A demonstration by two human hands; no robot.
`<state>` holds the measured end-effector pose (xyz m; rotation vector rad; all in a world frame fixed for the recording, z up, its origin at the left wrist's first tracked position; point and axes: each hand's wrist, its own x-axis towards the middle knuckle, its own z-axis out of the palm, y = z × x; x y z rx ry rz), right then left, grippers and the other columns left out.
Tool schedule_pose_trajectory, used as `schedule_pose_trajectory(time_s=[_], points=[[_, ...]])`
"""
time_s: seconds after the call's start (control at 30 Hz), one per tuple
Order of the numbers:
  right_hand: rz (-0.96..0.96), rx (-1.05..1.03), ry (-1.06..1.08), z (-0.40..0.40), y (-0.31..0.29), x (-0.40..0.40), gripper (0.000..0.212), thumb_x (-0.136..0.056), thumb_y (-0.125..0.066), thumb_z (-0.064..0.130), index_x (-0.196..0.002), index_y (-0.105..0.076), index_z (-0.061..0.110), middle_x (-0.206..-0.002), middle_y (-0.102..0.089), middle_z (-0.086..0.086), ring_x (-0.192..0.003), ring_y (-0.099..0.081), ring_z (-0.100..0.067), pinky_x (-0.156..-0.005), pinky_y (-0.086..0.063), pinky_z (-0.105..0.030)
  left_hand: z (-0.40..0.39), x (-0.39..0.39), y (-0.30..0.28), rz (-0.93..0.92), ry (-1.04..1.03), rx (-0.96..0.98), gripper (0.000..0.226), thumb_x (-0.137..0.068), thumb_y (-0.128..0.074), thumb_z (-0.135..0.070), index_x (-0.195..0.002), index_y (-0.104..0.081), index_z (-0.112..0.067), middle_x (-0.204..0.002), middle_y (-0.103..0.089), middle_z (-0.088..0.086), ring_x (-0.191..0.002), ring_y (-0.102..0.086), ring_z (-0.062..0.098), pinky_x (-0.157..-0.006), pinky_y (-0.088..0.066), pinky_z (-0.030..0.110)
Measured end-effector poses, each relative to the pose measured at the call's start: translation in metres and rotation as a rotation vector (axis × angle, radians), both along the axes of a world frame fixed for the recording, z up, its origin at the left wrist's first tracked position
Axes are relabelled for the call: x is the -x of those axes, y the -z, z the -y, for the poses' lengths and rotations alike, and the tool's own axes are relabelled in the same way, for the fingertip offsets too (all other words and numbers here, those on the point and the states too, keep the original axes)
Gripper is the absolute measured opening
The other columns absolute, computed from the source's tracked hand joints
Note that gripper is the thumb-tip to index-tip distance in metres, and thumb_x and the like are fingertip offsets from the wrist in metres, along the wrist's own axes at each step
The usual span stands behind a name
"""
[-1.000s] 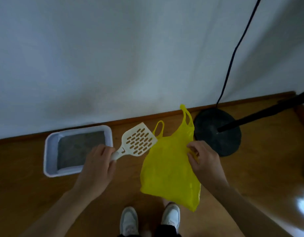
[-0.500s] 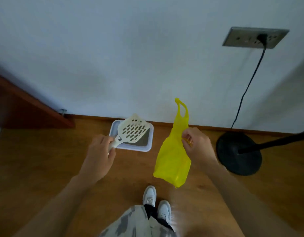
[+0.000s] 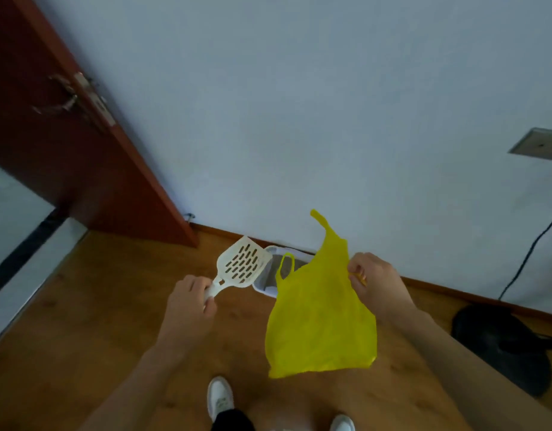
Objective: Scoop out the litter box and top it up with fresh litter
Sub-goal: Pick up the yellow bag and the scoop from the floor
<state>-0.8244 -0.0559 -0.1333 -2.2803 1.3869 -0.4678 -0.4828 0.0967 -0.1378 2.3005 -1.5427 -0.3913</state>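
Light was dim, cool and even; soft shading on wall [image 3: 299, 104]. Door handle [image 3: 78, 98] was motion-blurred. Wide-angle view bent the skirting and door [image 3: 66, 150] edges. No glare

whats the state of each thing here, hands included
left hand: grips the scoop handle
scoop: held up, empty
right hand: pinches the bag's edge
yellow bag: hanging limp, looks empty
litter box: on the floor by the wall, partly hidden
door: open
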Motion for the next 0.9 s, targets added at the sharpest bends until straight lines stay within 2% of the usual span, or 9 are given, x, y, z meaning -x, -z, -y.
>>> schedule_pose_trajectory(time_s=[0.1, 0.27, 0.4, 0.57, 0.67, 0.73, 0.8, 0.9], points=[[-0.019, -0.041, 0.03, -0.008, 0.007, -0.064, 0.021, -0.081, -0.067, 0.009, -0.083, -0.053, 0.024, -0.079, -0.054, 0.007, -0.069, -0.054, -0.018, -0.062, -0.049, -0.043, -0.003, -0.054, 0.007, -0.06, -0.015, 0.036, 0.019, -0.092, -0.062, -0.013, -0.111, -0.059, -0.014, -0.103, -0.054, -0.001, -0.087, -0.052, 0.013, -0.076, -0.055, 0.033], [-0.038, -0.101, 0.061, -0.028, 0.008, -0.168, 0.023, -0.08, -0.066, 0.012, -0.079, -0.051, 0.029, -0.079, -0.057, 0.004, -0.07, -0.057, -0.018, -0.061, -0.048, -0.04, -0.007, -0.138, 0.016, -0.112, 0.021, 0.062, 0.023, -0.09, -0.066, -0.011, -0.112, -0.061, -0.011, -0.101, -0.052, -0.003, -0.086, -0.052, 0.013, -0.072, -0.054, 0.03], [-0.065, -0.119, 0.098, -0.035, 0.0, -0.222, 0.017, -0.08, -0.063, 0.018, -0.079, -0.05, 0.029, -0.076, -0.056, 0.007, -0.067, -0.057, -0.019, -0.059, -0.049, -0.042, 0.001, -0.178, 0.022, -0.113, 0.097, 0.089, 0.025, -0.085, -0.07, -0.006, -0.109, -0.061, -0.009, -0.099, -0.054, 0.0, -0.084, -0.053, 0.015, -0.068, -0.055, 0.036], [-0.075, -0.07, 0.095, -0.038, -0.002, -0.257, 0.012, -0.084, -0.062, 0.017, -0.081, -0.051, 0.023, -0.077, -0.049, 0.013, -0.07, -0.053, -0.016, -0.058, -0.049, -0.04, 0.016, -0.199, 0.026, -0.126, 0.171, 0.135, 0.025, -0.082, -0.072, -0.003, -0.105, -0.062, -0.007, -0.096, -0.055, 0.002, -0.084, -0.05, 0.015, -0.068, -0.044, 0.03], [-0.059, -0.059, 0.114, -0.03, 0.002, -0.271, 0.017, -0.085, -0.061, 0.018, -0.08, -0.047, 0.027, -0.077, -0.051, 0.012, -0.068, -0.05, -0.012, -0.056, -0.045, -0.034, 0.024, -0.211, 0.026, -0.122, 0.195, 0.162, 0.024, -0.082, -0.071, -0.001, -0.103, -0.062, -0.007, -0.095, -0.054, 0.001, -0.084, -0.05, 0.015, -0.068, -0.045, 0.032], [-0.039, -0.054, 0.145, -0.025, 0.006, -0.281, 0.018, -0.084, -0.062, 0.018, -0.079, -0.048, 0.027, -0.075, -0.052, 0.01, -0.066, -0.05, -0.012, -0.055, -0.042, -0.033, 0.028, -0.221, 0.023, -0.102, 0.204, 0.153, 0.018, -0.086, -0.065, -0.009, -0.103, -0.061, -0.009, -0.095, -0.052, -0.002, -0.083, -0.05, 0.014, -0.067, -0.049, 0.034], [-0.002, -0.076, 0.181, -0.015, 0.013, -0.291, 0.014, -0.085, -0.063, 0.018, -0.08, -0.051, 0.024, -0.076, -0.055, 0.008, -0.066, -0.052, -0.014, -0.055, -0.044, -0.035, 0.035, -0.233, 0.021, -0.073, 0.199, 0.119, 0.021, -0.085, -0.055, -0.02, -0.103, -0.061, -0.01, -0.095, -0.052, -0.002, -0.083, -0.05, 0.014, -0.067, -0.05, 0.036], [0.081, -0.082, 0.207, 0.001, 0.026, -0.307, 0.018, -0.081, -0.065, 0.011, -0.078, -0.05, 0.022, -0.075, -0.053, 0.007, -0.067, -0.049, -0.013, -0.059, -0.044, -0.035, 0.049, -0.249, 0.021, -0.047, 0.178, 0.116, 0.025, -0.084, -0.052, -0.022, -0.102, -0.061, -0.009, -0.095, -0.052, -0.002, -0.082, -0.05, 0.015, -0.066, -0.048, 0.035]])
